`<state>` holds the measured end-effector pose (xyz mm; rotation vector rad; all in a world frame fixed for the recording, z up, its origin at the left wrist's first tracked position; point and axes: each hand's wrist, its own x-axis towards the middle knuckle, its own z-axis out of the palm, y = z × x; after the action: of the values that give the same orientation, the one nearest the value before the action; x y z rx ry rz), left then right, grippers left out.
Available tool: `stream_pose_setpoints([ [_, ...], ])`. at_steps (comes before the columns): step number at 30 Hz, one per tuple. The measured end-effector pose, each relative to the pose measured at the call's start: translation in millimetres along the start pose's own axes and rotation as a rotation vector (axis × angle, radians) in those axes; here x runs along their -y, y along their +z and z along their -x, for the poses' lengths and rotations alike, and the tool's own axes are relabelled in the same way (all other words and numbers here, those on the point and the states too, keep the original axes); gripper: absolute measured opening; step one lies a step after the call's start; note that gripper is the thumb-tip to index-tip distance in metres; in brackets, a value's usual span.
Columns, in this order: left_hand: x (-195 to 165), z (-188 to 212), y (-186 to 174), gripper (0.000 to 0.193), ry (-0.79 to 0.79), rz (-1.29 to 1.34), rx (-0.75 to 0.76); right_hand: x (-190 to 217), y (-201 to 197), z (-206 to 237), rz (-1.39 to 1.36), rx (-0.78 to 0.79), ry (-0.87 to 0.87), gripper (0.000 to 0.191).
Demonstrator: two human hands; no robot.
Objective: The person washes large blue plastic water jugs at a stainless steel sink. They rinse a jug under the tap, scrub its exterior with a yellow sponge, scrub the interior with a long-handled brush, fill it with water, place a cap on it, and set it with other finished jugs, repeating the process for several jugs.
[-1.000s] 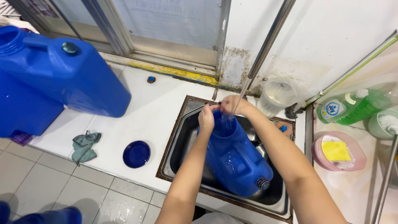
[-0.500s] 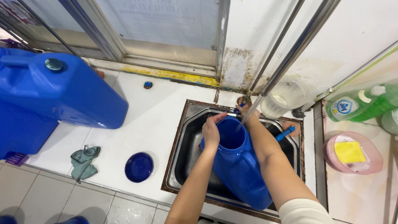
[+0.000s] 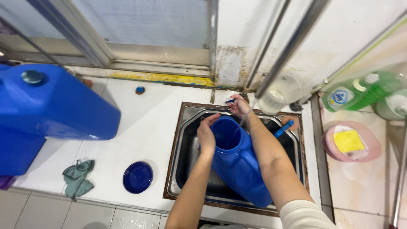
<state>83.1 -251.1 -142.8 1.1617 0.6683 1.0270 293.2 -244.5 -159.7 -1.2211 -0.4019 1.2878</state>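
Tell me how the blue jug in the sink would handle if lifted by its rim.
The blue jug is rigid plastic, so it should keep its shape. It leans in the sink, steadied at the mouth by the left hand, so it may tip if released. Water seems to run in, so it is likely slippery and getting heavier.

Head view, looking down. Steel sink (image 3: 182, 169) set in a white tiled counter (image 3: 144, 127). Blue plastic jug (image 3: 237, 161) stands tilted in the basin, wide mouth open and facing up. Left hand (image 3: 206, 135) grips the left rim of the mouth. Right hand (image 3: 239, 106) is raised just behind the mouth at the sink's back edge, fingers on a small blue tap handle (image 3: 229, 101); a thin stream falls into the jug. Left of the sink: round blue lid (image 3: 137, 177), crumpled green cloth (image 3: 77, 178), large blue jerrycan (image 3: 51, 106) lying on its side. Right: pink dish (image 3: 352, 142) holding a yellow sponge (image 3: 348, 141), green detergent bottle (image 3: 360, 93).
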Motion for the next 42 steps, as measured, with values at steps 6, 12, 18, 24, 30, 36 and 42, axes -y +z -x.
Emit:
stream_pose_setpoints([
  [6,-48,20,-13,0.054,0.418,-0.730,0.313,15,-39,41,0.425,-0.110,0.094,0.045],
  [12,-59,101,13,0.083,0.774,-1.182,1.009,-14,-110,180,0.088,-0.208,-0.077,0.036],
  [18,-39,103,60,0.086,0.772,-1.250,0.926,-100,-149,331,-0.093,-0.458,-0.024,0.039],
  [24,-81,76,57,0.069,0.885,-1.082,0.531,-185,-172,452,-0.324,-0.734,-0.165,0.040],
  [30,-128,0,45,0.031,0.051,0.245,0.215,-220,-175,475,-0.405,-0.882,-0.271,0.042],
  [36,-70,67,103,0.031,-0.469,0.629,0.352,-119,-174,497,-0.653,-0.718,-0.522,0.054],
  [42,-55,135,182,0.031,-0.548,0.746,0.408,-18,-148,575,-0.348,-0.549,-0.965,0.048],
])
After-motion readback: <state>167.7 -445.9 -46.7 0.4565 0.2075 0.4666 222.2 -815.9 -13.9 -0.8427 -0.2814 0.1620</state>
